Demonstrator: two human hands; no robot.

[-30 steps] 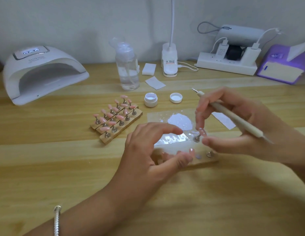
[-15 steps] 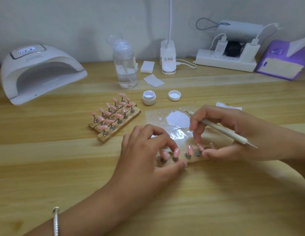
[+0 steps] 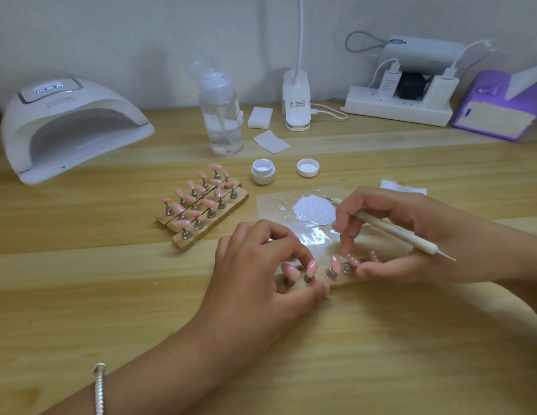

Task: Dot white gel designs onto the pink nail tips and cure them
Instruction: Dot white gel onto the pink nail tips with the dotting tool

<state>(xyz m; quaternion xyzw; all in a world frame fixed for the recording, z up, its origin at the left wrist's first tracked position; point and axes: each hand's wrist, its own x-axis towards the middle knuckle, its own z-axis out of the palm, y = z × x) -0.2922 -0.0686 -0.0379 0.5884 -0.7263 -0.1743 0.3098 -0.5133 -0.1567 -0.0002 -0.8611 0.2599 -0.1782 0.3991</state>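
Note:
A wooden strip (image 3: 340, 283) in front of me carries several pink nail tips on metal stands; the tip (image 3: 352, 259) near my right fingers has white dots. My left hand (image 3: 261, 271) pinches the strip's left end, thumb at the front edge. My right hand (image 3: 411, 235) holds a white dotting tool (image 3: 390, 229) across its fingers while thumb and forefinger touch the dotted tip's stand (image 3: 347, 268). A clear sheet (image 3: 273, 205) behind carries a white gel puddle (image 3: 313, 209). The open gel jar (image 3: 262, 170) and its lid (image 3: 307, 167) sit beyond.
Three more wooden strips of pink tips (image 3: 201, 205) lie left of the sheet. A white curing lamp (image 3: 69, 127) stands at far left. A pump bottle (image 3: 221, 115), wipes (image 3: 270, 140), desk lamp base (image 3: 296, 103), power strip (image 3: 399, 106) and purple box (image 3: 498, 115) line the back.
My right hand came down from holding a stand above the strip and set it on the strip. My left hand shifted so the row of tips shows.

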